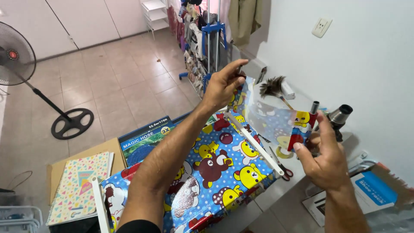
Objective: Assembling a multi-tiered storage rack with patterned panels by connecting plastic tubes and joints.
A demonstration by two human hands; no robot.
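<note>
The left hand (222,84) and right hand (325,162) are spread well apart, each pinching one end of a cut piece of cartoon-print wrapping film (276,116), keeping it taut and raised above the surface (280,190). The sheet of bear-print wrap (207,172) lies below; scissors (280,166) rest beside it.

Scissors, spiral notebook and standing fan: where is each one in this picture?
scissors (282,167), head view, on the red handles.
spiral notebook (79,185), head view, on the middle of its patterned cover.
standing fan (71,123), head view, on its round black base.
</note>
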